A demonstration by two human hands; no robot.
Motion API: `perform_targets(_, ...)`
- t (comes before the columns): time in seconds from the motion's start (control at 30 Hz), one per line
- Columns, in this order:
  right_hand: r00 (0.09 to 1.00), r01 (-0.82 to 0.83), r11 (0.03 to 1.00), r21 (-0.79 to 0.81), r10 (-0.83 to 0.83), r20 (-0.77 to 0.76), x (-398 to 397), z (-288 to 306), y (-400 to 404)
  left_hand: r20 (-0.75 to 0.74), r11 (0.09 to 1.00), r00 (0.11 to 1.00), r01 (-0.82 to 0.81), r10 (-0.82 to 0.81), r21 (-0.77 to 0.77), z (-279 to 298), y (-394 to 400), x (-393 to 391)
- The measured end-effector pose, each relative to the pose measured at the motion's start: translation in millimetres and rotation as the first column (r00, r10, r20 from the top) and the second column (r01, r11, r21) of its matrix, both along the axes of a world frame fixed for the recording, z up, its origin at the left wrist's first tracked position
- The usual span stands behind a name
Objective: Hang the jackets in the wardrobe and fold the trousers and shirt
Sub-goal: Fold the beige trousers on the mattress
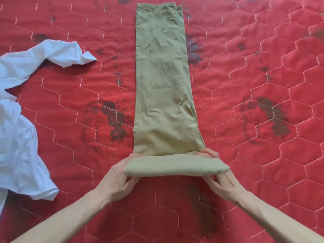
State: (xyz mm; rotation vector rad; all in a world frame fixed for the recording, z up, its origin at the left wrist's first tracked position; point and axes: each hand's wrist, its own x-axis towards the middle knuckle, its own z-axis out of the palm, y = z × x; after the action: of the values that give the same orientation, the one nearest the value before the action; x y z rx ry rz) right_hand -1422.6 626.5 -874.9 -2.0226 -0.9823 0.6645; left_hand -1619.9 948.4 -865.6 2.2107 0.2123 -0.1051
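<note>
Khaki trousers (163, 81) lie lengthwise down the middle of the red quilt, legs laid one on the other and stretching away from me. Their near end is turned over into a thick flat fold, lifted slightly off the quilt. My left hand (115, 179) grips the fold's left end, thumb on top and fingers underneath. My right hand (219, 181) grips the right end the same way. A crumpled white shirt (21, 130) sprawls at the left edge, one sleeve reaching toward the trousers.
The red quilted bed cover (263, 95) with hexagon stitching and dark flower prints fills the whole view. No jackets or wardrobe are in view.
</note>
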Motion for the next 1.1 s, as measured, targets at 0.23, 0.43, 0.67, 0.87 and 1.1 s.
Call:
perform_targets(0.23, 0.821, 0.559, 0.829, -0.016, -0.556, -0.128, -11, -2, 53, -0.108, 0.843, 0.846, -0.531, 0.522, -0.087, -13, -29, 25)
perform_targets(0.43, 0.735, 0.672, 0.739, -0.054, -0.674, -0.072, 21, -7, 100, -0.174, 0.692, 0.692, -0.719, 0.700, -0.073, -20, -24, 56)
perform_targets(0.67, 0.704, 0.703, 0.680, -0.207, -0.707, 0.069, 45, -28, 114, -0.141, 0.751, 0.738, -0.650, 0.661, 0.119, -35, -14, 69)
perform_targets(0.87, 0.605, 0.790, 0.571, -0.225, -0.785, 0.130, 41, -30, 119, -0.189, 0.550, 0.520, -0.815, 0.833, 0.181, -32, -18, 85)
perform_targets(1.1, 0.827, 0.138, 0.990, -0.032, -0.098, 0.554, 34, -19, 136, 0.171, 0.769, 0.892, -0.448, 0.419, 0.455, -17, -45, 110)
